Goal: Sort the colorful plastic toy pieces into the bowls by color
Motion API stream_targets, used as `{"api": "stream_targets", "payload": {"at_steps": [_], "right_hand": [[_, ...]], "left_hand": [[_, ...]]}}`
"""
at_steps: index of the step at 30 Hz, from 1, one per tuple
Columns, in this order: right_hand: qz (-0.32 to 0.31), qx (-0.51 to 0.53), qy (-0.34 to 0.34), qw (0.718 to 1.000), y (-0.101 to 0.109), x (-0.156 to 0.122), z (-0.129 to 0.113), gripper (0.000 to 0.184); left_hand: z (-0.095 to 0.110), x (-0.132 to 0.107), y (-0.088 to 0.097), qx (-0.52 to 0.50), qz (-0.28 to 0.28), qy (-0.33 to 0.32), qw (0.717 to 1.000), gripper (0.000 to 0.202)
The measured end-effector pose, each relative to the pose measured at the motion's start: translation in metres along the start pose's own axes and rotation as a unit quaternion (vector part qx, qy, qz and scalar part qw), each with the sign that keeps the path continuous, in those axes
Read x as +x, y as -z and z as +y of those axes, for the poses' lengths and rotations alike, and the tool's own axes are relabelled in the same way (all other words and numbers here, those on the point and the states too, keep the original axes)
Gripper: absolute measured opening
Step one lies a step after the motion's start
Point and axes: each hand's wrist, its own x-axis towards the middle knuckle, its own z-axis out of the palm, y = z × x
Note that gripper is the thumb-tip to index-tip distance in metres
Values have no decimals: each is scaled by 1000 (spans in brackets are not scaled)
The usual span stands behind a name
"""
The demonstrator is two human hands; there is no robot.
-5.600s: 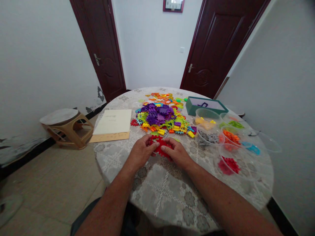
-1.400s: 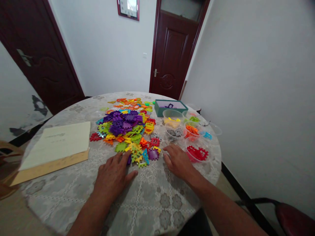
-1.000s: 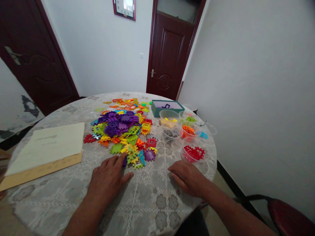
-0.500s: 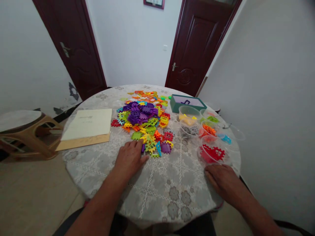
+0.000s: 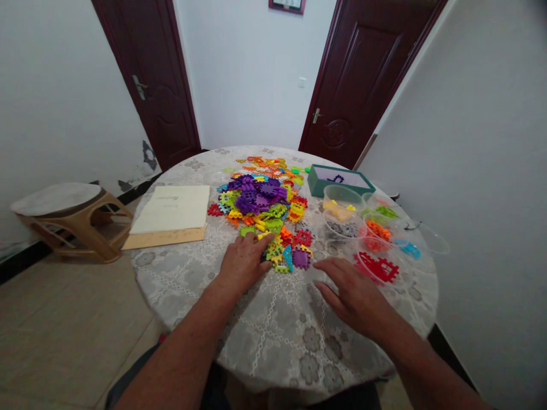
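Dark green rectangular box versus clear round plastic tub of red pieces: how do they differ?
The dark green rectangular box is opaque; the clear round plastic tub is see-through. The box holds a dark toothed piece, the tub red toothed pieces. The box stands farther from the right hand, the tub closer. Both stand open-topped on the grey patterned tablecloth.

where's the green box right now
In the head view, the green box sits right of centre toward the far edge of the table, to the right of the big colourful pile and just beyond the tub of yellow pieces.
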Motion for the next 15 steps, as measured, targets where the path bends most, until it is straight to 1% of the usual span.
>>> {"api": "stream_targets", "payload": {"at_steps": [2, 3, 4, 6, 8, 10, 12, 15], "right_hand": [[3, 10, 22, 1000, -12, 38, -10, 43], [-6, 9, 27, 1000, -20, 55, -13, 48], [-19, 6, 30, 999, -28, 70, -14, 51], [-46, -6, 35, 998, -45, 91, -15, 50], [-49, -12, 39, 998, -60, 101, -12, 43], [-24, -2, 41, 999, -71, 102, -7, 35], [11, 23, 49, 999, -77, 99, 1, 30], [49, 65, 60, 995, -80, 96, 12, 21]], "left_hand": [[0, 3, 0, 2, -2, -7, 1000, 67], [0, 4, -1, 3, -4, -10, 1000, 65], [-1, 5, -1, 3, -6, -14, 1000, 63], [-4, 6, 0, -3, -13, -20, 1000, 59], [-7, 5, 0, -17, -20, -25, 999, 55], [-11, 3, 2, -34, -22, -33, 999, 50], [-14, -1, 2, -51, -20, -35, 998, 48], [-20, -8, 3, -74, -15, -22, 997, 41]]}}
